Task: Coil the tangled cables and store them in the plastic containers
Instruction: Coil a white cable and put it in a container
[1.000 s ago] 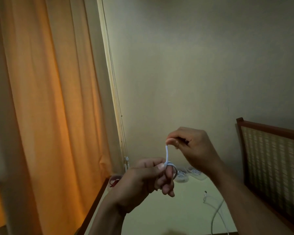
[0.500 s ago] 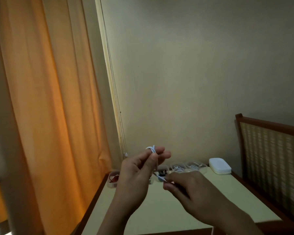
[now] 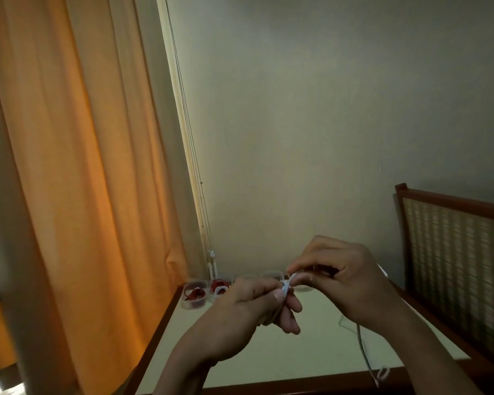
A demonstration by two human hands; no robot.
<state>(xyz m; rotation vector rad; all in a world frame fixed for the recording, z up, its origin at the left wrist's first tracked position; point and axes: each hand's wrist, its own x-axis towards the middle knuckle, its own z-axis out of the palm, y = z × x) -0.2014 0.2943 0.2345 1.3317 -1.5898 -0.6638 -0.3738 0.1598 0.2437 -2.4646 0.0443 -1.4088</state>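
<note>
Now R hand has risen beside L hand, pinching white cable.

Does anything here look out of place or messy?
Only the cable: its loose tail trails from under the right hand across the table and ends in a kinked loop at the near edge. Nothing looks spilled or damaged.

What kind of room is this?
Probably a room in someone's home. A long orange curtain hangs on the left, a small table sits in the corner, and what looks like a wooden chair with a woven back stands beside it.
</note>
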